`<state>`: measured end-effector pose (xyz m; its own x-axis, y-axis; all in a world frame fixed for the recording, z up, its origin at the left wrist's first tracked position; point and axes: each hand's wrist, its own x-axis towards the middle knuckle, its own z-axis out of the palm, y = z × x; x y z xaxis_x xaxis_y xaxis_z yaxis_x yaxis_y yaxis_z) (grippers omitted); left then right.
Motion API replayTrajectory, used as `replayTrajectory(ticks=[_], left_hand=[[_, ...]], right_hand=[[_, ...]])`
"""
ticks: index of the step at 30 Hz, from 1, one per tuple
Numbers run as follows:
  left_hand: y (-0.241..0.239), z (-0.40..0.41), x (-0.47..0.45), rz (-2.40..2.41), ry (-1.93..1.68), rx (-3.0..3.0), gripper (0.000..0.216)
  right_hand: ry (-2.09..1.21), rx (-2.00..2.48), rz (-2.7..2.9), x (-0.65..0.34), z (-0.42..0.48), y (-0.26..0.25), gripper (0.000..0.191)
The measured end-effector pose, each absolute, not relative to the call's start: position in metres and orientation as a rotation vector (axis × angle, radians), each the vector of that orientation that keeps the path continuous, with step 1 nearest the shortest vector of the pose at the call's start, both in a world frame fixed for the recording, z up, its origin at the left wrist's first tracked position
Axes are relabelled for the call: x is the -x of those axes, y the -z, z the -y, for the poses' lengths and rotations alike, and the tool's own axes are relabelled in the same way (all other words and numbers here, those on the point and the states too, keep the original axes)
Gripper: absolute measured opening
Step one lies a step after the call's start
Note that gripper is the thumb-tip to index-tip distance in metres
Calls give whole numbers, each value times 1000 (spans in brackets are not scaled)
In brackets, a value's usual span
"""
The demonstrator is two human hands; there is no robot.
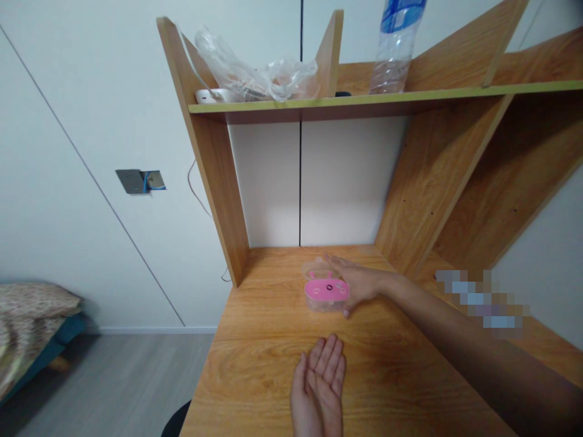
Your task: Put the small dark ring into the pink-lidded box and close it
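A small clear plastic box with a pink insert (325, 291) sits on the wooden desk (255, 364), its clear lid tipped up at the back. My right hand (357, 282) reaches in from the right and grips the box's right side, fingers behind it and thumb at its front. My left hand (319, 388) lies palm up on the desk nearer to me, fingers apart and holding nothing, about a hand's length in front of the box.
A wooden hutch shelf (346, 103) spans above the desk, carrying a crumpled clear plastic bag (259, 73), a white object and a plastic water bottle (396, 48). Wooden side panels flank the desk. A wall socket (136, 181) and a bed (31, 328) are at the left.
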<state>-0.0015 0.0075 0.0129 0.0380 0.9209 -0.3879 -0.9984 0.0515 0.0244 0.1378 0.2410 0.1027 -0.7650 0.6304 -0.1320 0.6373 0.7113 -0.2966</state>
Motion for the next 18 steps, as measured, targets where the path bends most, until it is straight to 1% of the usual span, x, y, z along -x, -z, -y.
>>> replayTrajectory(ticks=[2, 7, 12, 18], left_hand=[[-14, -8, 2, -340, -1501, 291, 57], [-17, -8, 3, -343, -1498, 289, 58], [-20, -7, 3, -352, -1500, 301, 60], [-20, -7, 3, -359, -1501, 295, 61]], right_hand=[[541, -1086, -2883, -139, -241, -97, 157], [551, -1112, -2921, -139, -238, -93, 150], [538, -1136, -2969, -140, -237, -92, 155], [514, -1098, -3064, -144, -234, -90, 147]])
